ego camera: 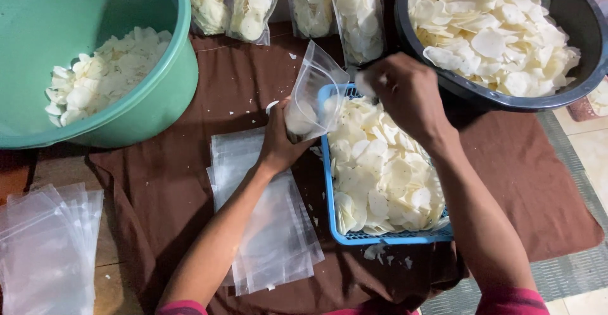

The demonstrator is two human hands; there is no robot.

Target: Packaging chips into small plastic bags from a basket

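Head view: chip bagging around blue basket (342,236).
Left hand (278,141): closed on clear bag (313,93), mouth held open beside basket.
Right hand (405,93): pinching chips (380,163) above basket for dropping in.

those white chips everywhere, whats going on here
A person sits over a brown cloth. Their left hand holds a small clear bag open beside a blue basket of thin white chips. Their right hand pinches chips at the bag's mouth. The bag holds a few chips. Empty bags lie flat below, filled bags stand at the top, and a green basin and a dark basin hold more chips.
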